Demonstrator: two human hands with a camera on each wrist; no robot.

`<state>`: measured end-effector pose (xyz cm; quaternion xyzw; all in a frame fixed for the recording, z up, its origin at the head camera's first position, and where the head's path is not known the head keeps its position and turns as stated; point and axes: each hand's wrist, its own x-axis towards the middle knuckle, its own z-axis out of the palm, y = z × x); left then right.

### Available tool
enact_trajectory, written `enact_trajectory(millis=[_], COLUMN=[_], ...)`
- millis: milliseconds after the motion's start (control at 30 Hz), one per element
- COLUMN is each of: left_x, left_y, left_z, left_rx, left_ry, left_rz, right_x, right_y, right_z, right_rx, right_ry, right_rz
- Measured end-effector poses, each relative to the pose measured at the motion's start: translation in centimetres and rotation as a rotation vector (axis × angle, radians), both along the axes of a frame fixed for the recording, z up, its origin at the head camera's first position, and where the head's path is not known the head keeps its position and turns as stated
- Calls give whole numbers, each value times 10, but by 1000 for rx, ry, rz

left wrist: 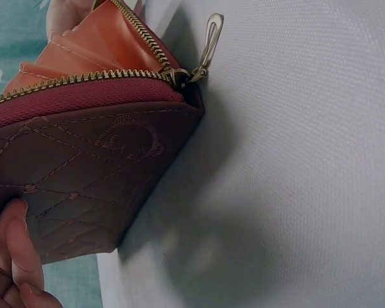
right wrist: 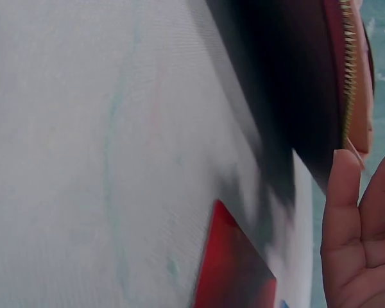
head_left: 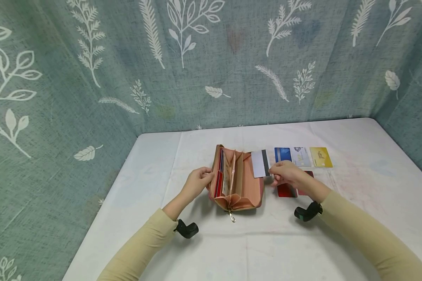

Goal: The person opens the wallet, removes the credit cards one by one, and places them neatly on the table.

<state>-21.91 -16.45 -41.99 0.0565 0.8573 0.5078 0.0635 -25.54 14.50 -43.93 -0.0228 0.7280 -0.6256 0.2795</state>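
The left hand (head_left: 197, 182) grips the open pink quilted zip wallet (head_left: 237, 181) on the white tabletop (head_left: 355, 187), the right hand (head_left: 285, 173) pinches a white magnetic-stripe card (head_left: 260, 164) beside it; five cards (head_left: 304, 157) still lie out.

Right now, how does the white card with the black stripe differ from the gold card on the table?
The white card with the black stripe is pinched by the right hand beside the open pink zip wallet; the gold card lies untouched, far right in the row. Both are rectangular cards.
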Motion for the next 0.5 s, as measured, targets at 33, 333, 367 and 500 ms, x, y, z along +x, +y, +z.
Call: enact_trajectory(millis=[33,333,367,500], left_x=[0,0,0,0], left_y=[0,0,0,1], left_z=[0,1,1,2], left_rx=[1,-1,1,2], left_ry=[-2,-1,-5,-10], left_rz=[-1,-5,-3,2], right_x=[1,10,11,15], right_y=[2,32,36,51], right_z=[1,16,18,22], right_rx=[10,107,112,149], right_ry=[7,90,94,110], right_rz=[5,1,2,-12])
